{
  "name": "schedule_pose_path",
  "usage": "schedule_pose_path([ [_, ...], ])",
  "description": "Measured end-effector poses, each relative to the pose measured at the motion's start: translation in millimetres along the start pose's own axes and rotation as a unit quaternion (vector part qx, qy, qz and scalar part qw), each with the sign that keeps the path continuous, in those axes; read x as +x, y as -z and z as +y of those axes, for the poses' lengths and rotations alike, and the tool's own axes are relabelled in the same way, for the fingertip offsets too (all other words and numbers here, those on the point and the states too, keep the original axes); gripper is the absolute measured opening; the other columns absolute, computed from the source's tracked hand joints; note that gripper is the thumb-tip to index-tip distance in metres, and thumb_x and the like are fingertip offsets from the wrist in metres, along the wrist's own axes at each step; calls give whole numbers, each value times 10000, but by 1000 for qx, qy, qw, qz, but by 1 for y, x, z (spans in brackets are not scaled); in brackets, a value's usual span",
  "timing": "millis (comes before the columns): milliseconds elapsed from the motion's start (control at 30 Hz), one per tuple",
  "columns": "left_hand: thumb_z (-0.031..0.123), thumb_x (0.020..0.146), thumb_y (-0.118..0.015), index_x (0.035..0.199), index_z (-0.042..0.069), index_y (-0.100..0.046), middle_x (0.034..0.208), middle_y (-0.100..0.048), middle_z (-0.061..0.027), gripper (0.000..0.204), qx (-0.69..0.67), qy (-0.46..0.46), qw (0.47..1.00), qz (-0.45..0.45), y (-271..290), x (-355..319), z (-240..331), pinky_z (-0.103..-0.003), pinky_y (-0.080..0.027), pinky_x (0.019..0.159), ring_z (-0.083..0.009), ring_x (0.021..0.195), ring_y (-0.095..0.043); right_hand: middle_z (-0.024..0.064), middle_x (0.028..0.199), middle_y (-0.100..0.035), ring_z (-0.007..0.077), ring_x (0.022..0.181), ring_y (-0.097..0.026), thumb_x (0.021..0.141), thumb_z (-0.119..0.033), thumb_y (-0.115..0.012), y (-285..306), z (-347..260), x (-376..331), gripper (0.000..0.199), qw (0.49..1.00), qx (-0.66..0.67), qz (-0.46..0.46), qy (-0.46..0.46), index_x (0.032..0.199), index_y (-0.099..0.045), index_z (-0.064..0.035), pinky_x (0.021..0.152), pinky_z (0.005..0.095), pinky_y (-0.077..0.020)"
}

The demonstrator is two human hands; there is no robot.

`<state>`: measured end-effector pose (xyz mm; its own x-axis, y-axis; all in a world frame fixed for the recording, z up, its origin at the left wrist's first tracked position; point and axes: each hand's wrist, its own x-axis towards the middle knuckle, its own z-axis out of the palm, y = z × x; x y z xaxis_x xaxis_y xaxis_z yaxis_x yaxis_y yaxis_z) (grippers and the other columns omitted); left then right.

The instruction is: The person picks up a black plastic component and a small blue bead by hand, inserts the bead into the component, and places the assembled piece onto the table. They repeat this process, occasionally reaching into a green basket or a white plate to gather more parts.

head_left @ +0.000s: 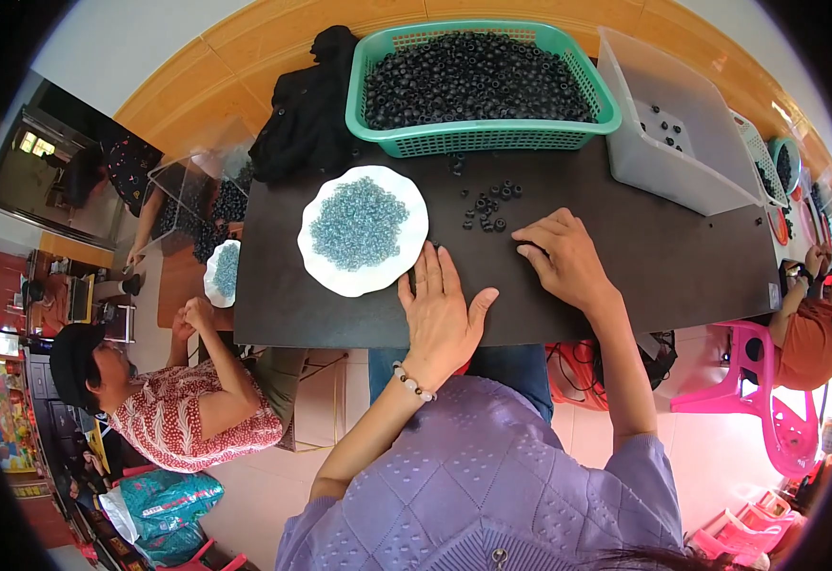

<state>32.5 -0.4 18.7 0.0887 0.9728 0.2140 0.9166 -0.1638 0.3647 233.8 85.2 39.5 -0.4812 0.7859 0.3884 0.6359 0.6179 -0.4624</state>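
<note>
At one o'clock in the head view, I see loose black beads [487, 205], likely light, hard, apt to roll; I'd pinch their sides. The left hand [440, 309] lies open, nothing visibly gripped, at the white plate's [351, 284] four o'clock. The right hand [566, 257] half-curls at the beads' four o'clock; I can't tell whether it holds one.

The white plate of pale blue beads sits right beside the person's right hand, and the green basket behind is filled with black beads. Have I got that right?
Not quite: the head view shows the white plate of pale blue beads beside the person's left hand, not the right hand. The green basket behind is indeed filled with black beads.
</note>
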Motion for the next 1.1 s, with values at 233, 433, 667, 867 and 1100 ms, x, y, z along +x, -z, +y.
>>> schedule_pose_path([
  [233,501,974,-381,1379,-145,-331,1473,-307,-304,764,15,-18,1000,-10,-12,8,8,-557,-151,1109,-379,1410,-259,91,916,-677,270,895,-558,788,-79,-675,2,3,-1,184,1000,2,-3,-8,965,-696,-37,843,376,-445],
  [433,484,971,-409,1387,-125,-338,1474,-316,-290,741,-2,-24,1000,-14,-6,3,6,-535,-162,1117,-369,1410,-263,89,913,-679,270,901,-563,787,-75,-672,0,5,1,186,1000,0,-2,-8,967,-699,-41,850,375,-445],
  [667,123,912,-558,1256,15,-568,1238,-597,-199,360,-250,-6,968,7,22,-14,-4,-401,-427,976,-322,1145,-576,77,883,-681,270,867,-568,776,-51,-676,-6,5,10,138,1000,1,8,-10,913,-689,-47,803,373,-462],
  [867,-15,866,-549,1080,15,-663,928,-680,-96,245,-400,49,915,35,17,-29,-16,-260,-487,723,-145,774,-630,63,850,-674,270,862,-569,735,-30,-717,-8,-4,23,195,998,24,21,-47,917,-653,-59,780,367,-468],
  [1100,-22,882,-555,1033,1,-679,857,-647,9,197,-555,88,826,46,6,-34,-34,-186,-390,602,-19,654,-453,46,847,-669,269,874,-564,720,-68,-750,-16,-6,33,272,999,-7,6,-48,966,-636,-75,773,370,-466],
])
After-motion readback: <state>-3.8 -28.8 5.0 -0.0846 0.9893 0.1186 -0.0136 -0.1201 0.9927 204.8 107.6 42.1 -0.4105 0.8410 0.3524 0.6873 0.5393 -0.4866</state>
